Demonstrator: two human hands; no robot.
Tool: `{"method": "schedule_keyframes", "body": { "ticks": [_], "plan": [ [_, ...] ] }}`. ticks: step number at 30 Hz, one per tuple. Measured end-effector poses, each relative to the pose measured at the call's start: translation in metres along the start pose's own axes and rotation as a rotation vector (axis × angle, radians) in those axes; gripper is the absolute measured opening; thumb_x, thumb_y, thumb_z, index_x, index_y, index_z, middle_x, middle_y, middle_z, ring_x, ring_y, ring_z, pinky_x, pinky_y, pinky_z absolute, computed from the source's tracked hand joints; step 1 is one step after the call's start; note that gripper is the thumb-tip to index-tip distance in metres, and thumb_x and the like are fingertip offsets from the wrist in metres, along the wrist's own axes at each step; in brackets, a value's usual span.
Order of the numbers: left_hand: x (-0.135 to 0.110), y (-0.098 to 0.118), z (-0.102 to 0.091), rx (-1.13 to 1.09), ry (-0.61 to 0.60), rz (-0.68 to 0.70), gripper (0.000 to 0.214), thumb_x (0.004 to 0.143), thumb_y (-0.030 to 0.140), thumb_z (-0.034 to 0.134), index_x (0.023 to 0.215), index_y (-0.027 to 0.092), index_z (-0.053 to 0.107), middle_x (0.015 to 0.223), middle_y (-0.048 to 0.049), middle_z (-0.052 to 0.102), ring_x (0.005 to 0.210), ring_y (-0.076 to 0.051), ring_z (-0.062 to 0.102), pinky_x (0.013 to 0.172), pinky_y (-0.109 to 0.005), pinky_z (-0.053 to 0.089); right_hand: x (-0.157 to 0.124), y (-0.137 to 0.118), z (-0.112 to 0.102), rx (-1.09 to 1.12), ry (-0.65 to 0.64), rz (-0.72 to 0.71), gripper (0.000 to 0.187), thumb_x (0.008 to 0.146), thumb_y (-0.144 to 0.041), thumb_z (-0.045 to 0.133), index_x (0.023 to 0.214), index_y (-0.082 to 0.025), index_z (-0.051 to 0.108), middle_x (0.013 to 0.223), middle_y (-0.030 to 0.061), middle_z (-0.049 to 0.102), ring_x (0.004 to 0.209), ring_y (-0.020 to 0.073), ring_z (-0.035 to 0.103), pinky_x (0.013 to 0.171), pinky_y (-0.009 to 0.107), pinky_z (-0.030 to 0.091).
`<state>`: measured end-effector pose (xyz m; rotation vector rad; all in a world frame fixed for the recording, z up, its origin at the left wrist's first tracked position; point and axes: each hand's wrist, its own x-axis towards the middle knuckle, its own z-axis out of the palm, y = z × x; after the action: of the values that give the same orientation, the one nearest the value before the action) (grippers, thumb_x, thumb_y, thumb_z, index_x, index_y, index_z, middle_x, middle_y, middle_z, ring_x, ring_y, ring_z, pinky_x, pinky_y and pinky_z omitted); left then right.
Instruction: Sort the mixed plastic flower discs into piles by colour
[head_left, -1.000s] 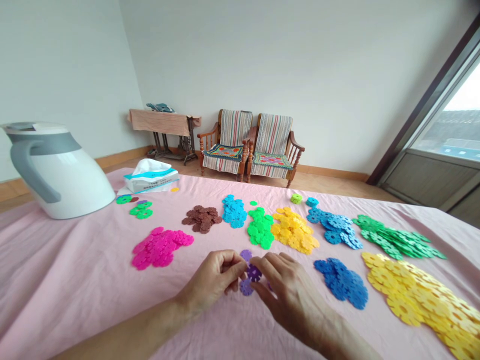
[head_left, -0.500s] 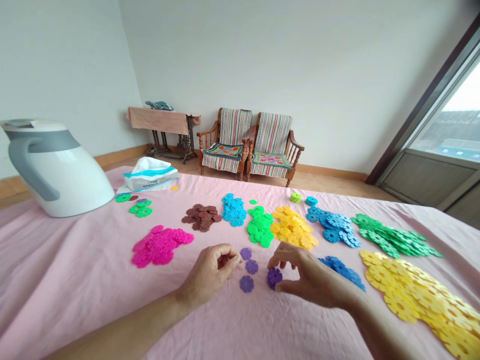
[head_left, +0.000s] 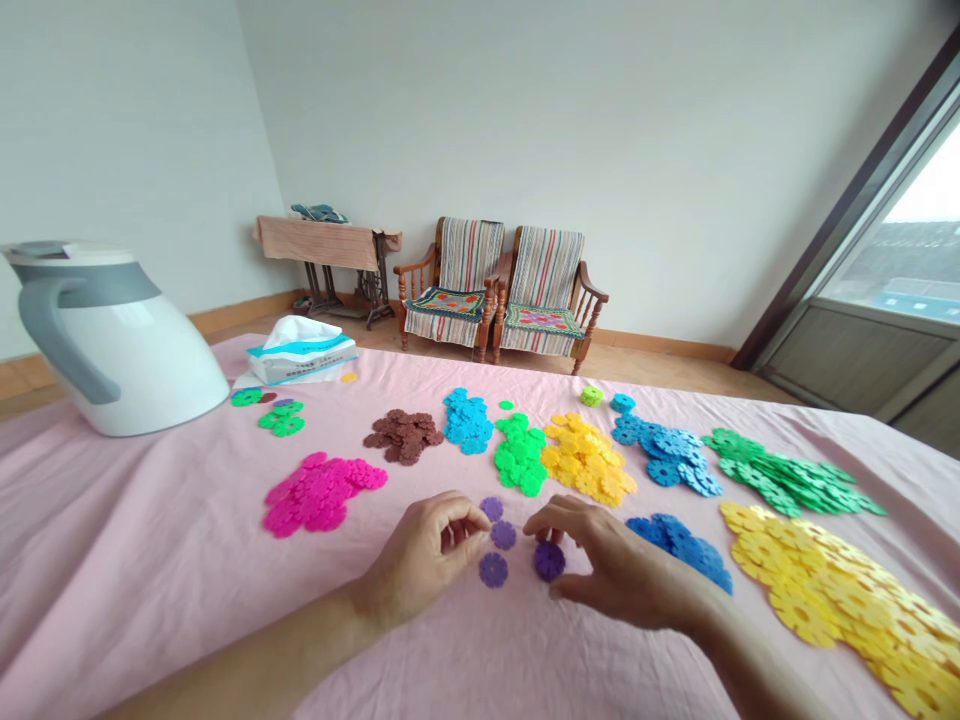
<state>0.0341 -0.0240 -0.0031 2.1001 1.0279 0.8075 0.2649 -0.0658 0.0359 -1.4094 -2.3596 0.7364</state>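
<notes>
Our left hand [head_left: 424, 560] sits at lower centre with its fingers curled into a closed pinch; we cannot tell whether it grips anything. Our right hand [head_left: 619, 565] is open, arched over a dark purple plastic snowflake disc [head_left: 550, 561] that lies on the pink sheet [head_left: 150, 560] just beside its fingers. Three lighter purple discs [head_left: 493, 570] lie between our hands. Farther up the sheet we see a magenta pile [head_left: 319, 493], a brown pile [head_left: 403, 436] and a cyan pile [head_left: 467, 422]. A white jug [head_left: 112, 345] and a tissue box [head_left: 301, 352] stand at upper left.
</notes>
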Motion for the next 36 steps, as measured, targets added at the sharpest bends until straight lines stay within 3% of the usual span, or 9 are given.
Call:
{"method": "schedule_keyframes", "body": {
  "ticks": [4,7,13,18,22,30,36],
  "plan": [
    [-0.004,0.010,-0.004,0.089,-0.148,0.115,0.026,0.073,0.018,0.067,0.099,0.021,0.066,0.093,-0.0030,0.061,0.083,-0.015,0.055,0.075,-0.026,0.045,0.001,0.001,0.002,-0.019,0.000,0.000,0.045,0.071,-0.014,0.062,0.114,-0.023,0.055,0.104,0.0038,0.060,0.095,0.0180,0.054,0.087,0.034,0.042],
    [-0.006,0.013,-0.005,0.165,-0.220,0.199,0.032,0.070,0.018,0.071,0.101,0.023,0.067,0.100,-0.0043,0.061,0.097,-0.020,0.053,0.086,-0.031,0.043,0.001,0.002,0.001,-0.009,0.042,0.002,0.039,0.075,-0.021,0.062,0.113,-0.023,0.055,0.102,0.0037,0.060,0.091,0.0169,0.056,0.083,0.033,0.045],
    [-0.006,0.012,-0.002,0.188,-0.202,0.275,0.020,0.085,0.018,0.053,0.098,0.020,0.069,0.094,-0.0062,0.065,0.089,-0.019,0.057,0.081,-0.029,0.043,0.004,0.007,0.010,-0.014,0.248,-0.049,0.025,0.083,-0.026,0.056,0.108,-0.021,0.056,0.102,0.0059,0.060,0.090,0.0168,0.057,0.079,0.033,0.047],
    [-0.002,0.003,0.003,-0.093,-0.029,0.005,0.022,0.086,0.028,0.053,0.078,0.015,0.068,0.072,-0.0046,0.065,0.067,-0.015,0.058,0.061,-0.024,0.043,0.008,-0.005,0.020,-0.063,0.325,-0.124,0.026,0.084,-0.019,0.054,0.109,-0.022,0.053,0.095,0.0048,0.061,0.088,0.0178,0.056,0.078,0.035,0.046],
    [0.000,0.001,0.006,-0.491,-0.034,-0.205,0.028,0.081,0.038,0.060,0.091,0.012,0.060,0.065,-0.0020,0.062,0.053,-0.011,0.053,0.049,-0.021,0.038,0.010,-0.024,0.026,-0.109,0.271,-0.130,0.025,0.081,-0.016,0.055,0.106,-0.021,0.053,0.091,0.0048,0.061,0.085,0.0186,0.055,0.075,0.034,0.045],
    [-0.004,0.015,0.007,-0.658,-0.109,-0.233,0.035,0.074,0.037,0.068,0.096,0.013,0.056,0.063,0.0014,0.059,0.053,-0.009,0.052,0.049,-0.020,0.038,0.011,-0.030,0.035,-0.148,0.256,-0.184,0.016,0.084,-0.016,0.051,0.100,-0.019,0.055,0.084,0.0044,0.060,0.074,0.0162,0.053,0.067,0.030,0.043],
    [-0.005,0.018,0.006,-0.650,-0.101,-0.242,0.034,0.074,0.037,0.068,0.096,0.013,0.057,0.063,0.0016,0.059,0.053,-0.008,0.051,0.051,-0.020,0.039,0.008,-0.028,0.035,-0.082,0.248,-0.219,0.036,0.080,-0.019,0.058,0.115,-0.021,0.051,0.088,0.0044,0.060,0.078,0.0170,0.055,0.070,0.031,0.045]
  ]
}}
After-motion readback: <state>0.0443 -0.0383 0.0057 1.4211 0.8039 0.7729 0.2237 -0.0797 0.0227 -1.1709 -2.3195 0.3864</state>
